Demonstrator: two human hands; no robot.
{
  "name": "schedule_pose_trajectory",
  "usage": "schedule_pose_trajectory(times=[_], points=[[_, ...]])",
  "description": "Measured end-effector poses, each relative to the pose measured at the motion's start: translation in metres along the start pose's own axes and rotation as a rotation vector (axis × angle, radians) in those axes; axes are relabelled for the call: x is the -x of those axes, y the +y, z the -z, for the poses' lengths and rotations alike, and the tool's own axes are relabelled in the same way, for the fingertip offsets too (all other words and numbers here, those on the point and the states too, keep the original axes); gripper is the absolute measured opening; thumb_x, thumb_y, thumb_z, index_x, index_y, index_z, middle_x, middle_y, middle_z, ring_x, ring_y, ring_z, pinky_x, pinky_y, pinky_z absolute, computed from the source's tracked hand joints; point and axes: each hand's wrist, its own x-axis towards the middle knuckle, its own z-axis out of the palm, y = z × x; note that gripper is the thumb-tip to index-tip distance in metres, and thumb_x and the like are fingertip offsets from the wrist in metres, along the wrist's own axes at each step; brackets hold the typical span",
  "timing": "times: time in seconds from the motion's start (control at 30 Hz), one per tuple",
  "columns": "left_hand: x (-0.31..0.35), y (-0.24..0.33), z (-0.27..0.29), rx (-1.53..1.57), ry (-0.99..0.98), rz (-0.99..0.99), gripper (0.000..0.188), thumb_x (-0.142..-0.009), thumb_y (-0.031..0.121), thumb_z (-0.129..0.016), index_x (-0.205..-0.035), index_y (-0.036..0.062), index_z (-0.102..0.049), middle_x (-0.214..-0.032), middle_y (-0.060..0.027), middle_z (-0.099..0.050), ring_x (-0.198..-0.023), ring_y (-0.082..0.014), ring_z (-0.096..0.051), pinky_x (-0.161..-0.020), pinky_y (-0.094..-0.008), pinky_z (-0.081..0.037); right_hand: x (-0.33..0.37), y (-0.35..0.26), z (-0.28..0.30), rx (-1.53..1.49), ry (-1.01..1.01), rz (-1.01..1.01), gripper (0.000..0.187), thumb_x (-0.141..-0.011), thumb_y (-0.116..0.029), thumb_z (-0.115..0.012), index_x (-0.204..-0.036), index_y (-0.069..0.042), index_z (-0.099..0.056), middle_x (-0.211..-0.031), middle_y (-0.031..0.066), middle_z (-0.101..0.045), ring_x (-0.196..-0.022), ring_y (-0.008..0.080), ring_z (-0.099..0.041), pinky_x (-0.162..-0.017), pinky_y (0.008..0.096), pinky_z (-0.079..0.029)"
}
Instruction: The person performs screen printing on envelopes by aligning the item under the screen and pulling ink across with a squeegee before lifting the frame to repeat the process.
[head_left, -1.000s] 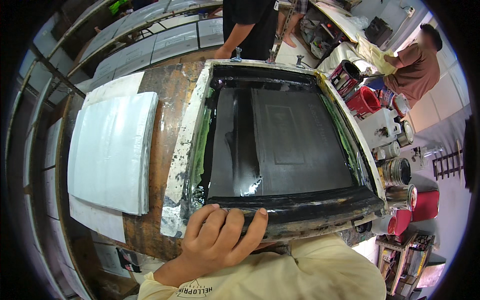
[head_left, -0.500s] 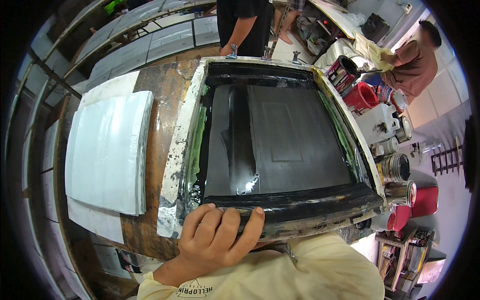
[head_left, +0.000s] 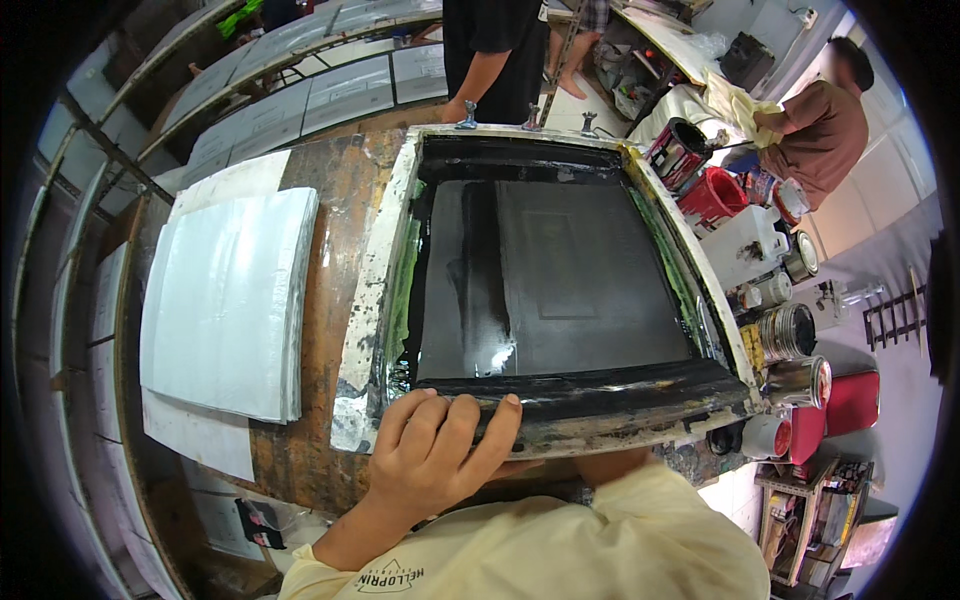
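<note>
A screen printing frame (head_left: pixel 362 300) lies before me on a worn wooden table. Dark ink streaks cover its mesh (head_left: pixel 610 290), where a faint rectangular outline shows. My left hand (head_left: pixel 432 440) curls its fingers over the near rail of the frame, close to the left corner. Of my right arm, only the pale sleeve and a bit of bare forearm (head_left: pixel 612 465) show below that rail; the frame hides the hand. Left of the frame lies a stack of white sheets (head_left: pixel 230 300).
Metal clamps (head_left: pixel 467 115) stand along the far rail. Paint cans (head_left: pixel 787 330) and a red bucket (head_left: pixel 715 195) crowd the right side. Another person's arm (head_left: pixel 478 85) hangs beyond the table; a second person (head_left: pixel 822 125) handles pale cloth at far right. Racks with sheets (head_left: pixel 350 90) stand behind.
The view has shifted a little. My left hand stays on the near rail. Bare skin of my right forearm now shows below the rail, where mostly sleeve was seen before.
</note>
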Motion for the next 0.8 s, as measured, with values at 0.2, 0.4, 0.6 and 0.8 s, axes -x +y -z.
schedule_pose_trajectory(times=[0.2, 0.4, 0.6, 0.8], points=[[0.006, 0.007, 0.000, 0.030, -0.082, 0.028, 0.071, -0.080, 0.072, -0.081, -0.119, 0.0126, -0.077, -0.101, -0.0076, -0.061, -0.090, -0.0301, -0.060, -0.081, -0.0469, -0.054, 0.108, 0.049, 0.009, -0.849, -0.372, -0.539, 0.038, -0.110, -0.026, -0.056, -0.144, -0.012, -0.064, -0.135, 0.0129, -0.070, -0.124, 0.0278, -0.069, -0.108, 0.0419, -0.055], [-0.002, 0.004, 0.000, -0.034, 0.059, -0.009, 0.087, -0.066, 0.075, -0.088, -0.120, 0.0081, -0.077, -0.103, -0.0104, -0.066, -0.091, -0.0324, -0.062, -0.081, -0.0478, -0.052, 0.202, 0.024, 0.108, -0.007, -0.089, -0.455, 0.047, -0.099, -0.018, -0.053, -0.144, -0.005, -0.063, -0.132, 0.0183, -0.070, -0.129, 0.0311, -0.065, -0.113, 0.0404, -0.050], [-0.017, 0.002, 0.004, -0.034, 0.076, -0.004, 0.093, -0.056, 0.071, -0.095, -0.123, 0.0098, -0.075, -0.105, -0.0107, -0.068, -0.097, -0.0341, -0.066, -0.085, -0.0489, -0.055, 0.328, -0.055, 0.200, 0.732, 0.235, -0.177, 0.049, -0.089, -0.002, -0.061, -0.138, -0.005, -0.063, -0.124, 0.0195, -0.060, -0.127, 0.0390, -0.058, -0.110, 0.0464, -0.049], [-0.029, -0.001, 0.012, -0.005, 0.060, -0.010, 0.098, -0.052, 0.061, -0.100, -0.130, 0.0096, -0.071, -0.113, -0.0099, -0.070, -0.103, -0.0347, -0.067, -0.090, -0.0499, -0.055, 0.308, -0.009, 0.184, 1.057, 0.555, -0.055, 0.039, -0.089, -0.004, -0.075, -0.127, -0.002, -0.063, -0.123, 0.0183, -0.064, -0.120, 0.0402, -0.059, -0.103, 0.0475, -0.052]])
